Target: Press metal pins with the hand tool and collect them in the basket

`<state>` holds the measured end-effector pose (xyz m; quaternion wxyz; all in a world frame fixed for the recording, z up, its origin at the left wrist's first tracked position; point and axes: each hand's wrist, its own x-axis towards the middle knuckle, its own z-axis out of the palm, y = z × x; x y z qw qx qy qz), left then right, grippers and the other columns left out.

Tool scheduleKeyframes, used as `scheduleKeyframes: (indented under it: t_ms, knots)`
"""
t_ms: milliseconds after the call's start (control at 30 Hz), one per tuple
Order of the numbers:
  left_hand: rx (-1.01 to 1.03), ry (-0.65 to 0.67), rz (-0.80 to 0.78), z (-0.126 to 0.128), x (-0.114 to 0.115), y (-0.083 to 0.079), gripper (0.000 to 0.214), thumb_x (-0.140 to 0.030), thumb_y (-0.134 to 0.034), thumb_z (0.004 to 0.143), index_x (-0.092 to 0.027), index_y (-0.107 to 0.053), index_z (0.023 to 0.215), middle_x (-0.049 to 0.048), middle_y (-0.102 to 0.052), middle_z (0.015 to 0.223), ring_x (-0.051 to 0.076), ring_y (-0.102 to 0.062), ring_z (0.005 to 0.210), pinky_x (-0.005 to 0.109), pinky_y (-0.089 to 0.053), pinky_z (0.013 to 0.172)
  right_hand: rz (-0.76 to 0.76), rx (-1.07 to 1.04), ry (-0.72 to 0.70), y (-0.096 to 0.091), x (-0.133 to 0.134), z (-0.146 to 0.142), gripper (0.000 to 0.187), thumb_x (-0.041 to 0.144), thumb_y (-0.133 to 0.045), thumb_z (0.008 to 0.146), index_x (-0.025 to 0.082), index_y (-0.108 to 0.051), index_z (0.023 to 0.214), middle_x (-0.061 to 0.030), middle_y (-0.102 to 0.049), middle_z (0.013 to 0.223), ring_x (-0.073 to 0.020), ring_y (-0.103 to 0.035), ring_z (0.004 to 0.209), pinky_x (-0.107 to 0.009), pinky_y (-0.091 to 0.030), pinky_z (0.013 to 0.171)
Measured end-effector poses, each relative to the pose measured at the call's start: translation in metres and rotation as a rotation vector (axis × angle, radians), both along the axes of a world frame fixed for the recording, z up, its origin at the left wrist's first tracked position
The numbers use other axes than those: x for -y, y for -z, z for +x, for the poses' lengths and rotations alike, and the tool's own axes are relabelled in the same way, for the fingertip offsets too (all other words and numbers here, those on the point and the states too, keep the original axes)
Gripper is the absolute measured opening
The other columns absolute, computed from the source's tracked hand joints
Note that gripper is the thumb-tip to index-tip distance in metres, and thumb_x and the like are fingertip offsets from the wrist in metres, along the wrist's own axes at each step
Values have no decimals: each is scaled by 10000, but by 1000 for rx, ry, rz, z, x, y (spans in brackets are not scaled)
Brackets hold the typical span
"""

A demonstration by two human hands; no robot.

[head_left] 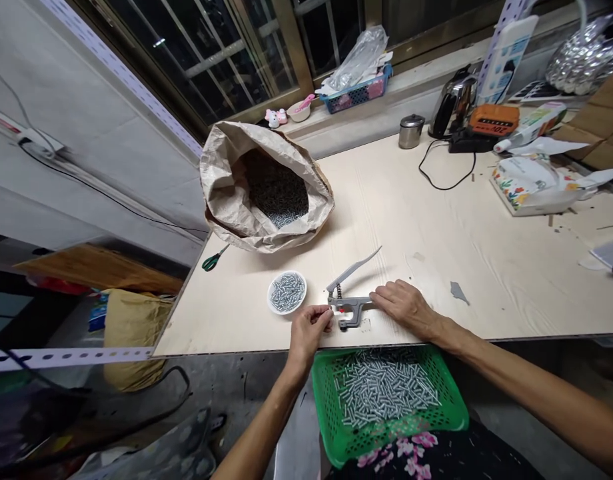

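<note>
My right hand is closed on the lower handle of grey snap pliers. The pliers lie on the table near its front edge, with a coil spring and a small red piece by the jaws. Their upper handle is raised, apart from my right hand. My left hand is pinched beside the jaws; what its fingers hold, if anything, is too small to make out. Behind that hand, a white bowl holds many small silver metal cylinders. More silver cylinders fill a green basket below the table edge.
An open paper sack full of small metal pieces stands behind the bowl. Green-handled scissors lie at the left edge of the table. Farther back are a metal canister, an electric kettle and a tissue pack.
</note>
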<state>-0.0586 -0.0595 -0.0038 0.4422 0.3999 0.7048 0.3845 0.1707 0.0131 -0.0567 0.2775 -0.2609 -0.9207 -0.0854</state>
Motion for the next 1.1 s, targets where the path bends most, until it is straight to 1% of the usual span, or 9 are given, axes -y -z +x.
scheduleKeyframes:
  t_ms: [100, 200, 300, 433, 667, 767, 833, 967, 1100]
  knots:
    - [-1, -42, 6, 6, 2, 8, 383, -445, -717, 625, -90, -694, 767, 11, -616, 581, 112, -515, 540, 230, -403, 558, 86, -25, -20, -2, 1, -1, 174, 83, -441, 932, 160, -594, 960, -23, -604, 767, -159, -436, 686, -325, -288, 629]
    - [-19, -50, -12, 8, 3, 11, 395, -449, -736, 605, -90, -710, 769, 41, -661, 632, 127, -543, 580, 234, -405, 579, 119, -27, -12, -4, 1, -2, 166, 97, -446, 937, 165, -595, 965, -18, -610, 770, -155, -433, 684, -323, -290, 628]
    - [-32, -27, -39, 9, 4, 12, 390, -451, -733, 609, -94, -719, 767, 58, -682, 658, 141, -564, 599, 238, -406, 583, 120, -5, 8, -6, 2, -2, 179, 106, -433, 947, 173, -598, 948, -11, -599, 740, -150, -430, 671, -321, -287, 625]
    - [-47, -5, -72, 10, 4, 12, 369, -457, -729, 607, -104, -714, 715, 55, -678, 629, 146, -568, 583, 237, -398, 569, 119, -20, 7, -9, 1, -2, 179, 103, -437, 946, 169, -599, 910, -6, -584, 715, -150, -423, 663, -318, -280, 619]
    - [-119, 53, -99, 4, -4, 16, 415, -505, -717, 573, -106, -694, 685, 30, -635, 585, 123, -507, 537, 233, -349, 528, 78, -8, 19, -8, 1, -3, 187, 84, -434, 940, 171, -583, 866, -4, -563, 705, -155, -409, 665, -317, -265, 619]
    - [-164, 108, -160, 1, -8, 18, 436, -530, -700, 552, -109, -679, 663, -1, -579, 530, 95, -439, 482, 227, -304, 492, 26, 14, 21, -6, 2, -4, 188, 96, -430, 945, 175, -572, 852, -5, -557, 714, -155, -414, 673, -318, -260, 623]
    - [-182, 158, -231, -1, -12, 16, 454, -560, -681, 541, -115, -659, 629, -34, -502, 469, 76, -373, 443, 224, -267, 465, -7, 23, 13, -5, 2, -4, 197, 100, -421, 949, 174, -565, 836, -8, -554, 719, -155, -417, 676, -318, -260, 624]
    - [-211, 318, -359, -4, -18, 8, 459, -595, -668, 532, -142, -594, 535, -76, -362, 403, 57, -290, 409, 221, -215, 439, -68, 41, -11, -1, 1, -4, 238, 100, -390, 958, 170, -553, 800, -16, -552, 726, -150, -419, 668, -316, -263, 622]
    - [-205, 456, -406, -6, -18, 5, 482, -608, -658, 565, -166, -504, 449, -72, -350, 360, 50, -264, 383, 223, -176, 431, -138, 50, -31, 1, 2, -4, 260, 128, -389, 963, 179, -551, 766, -17, -552, 726, -148, -429, 668, -318, -277, 614]
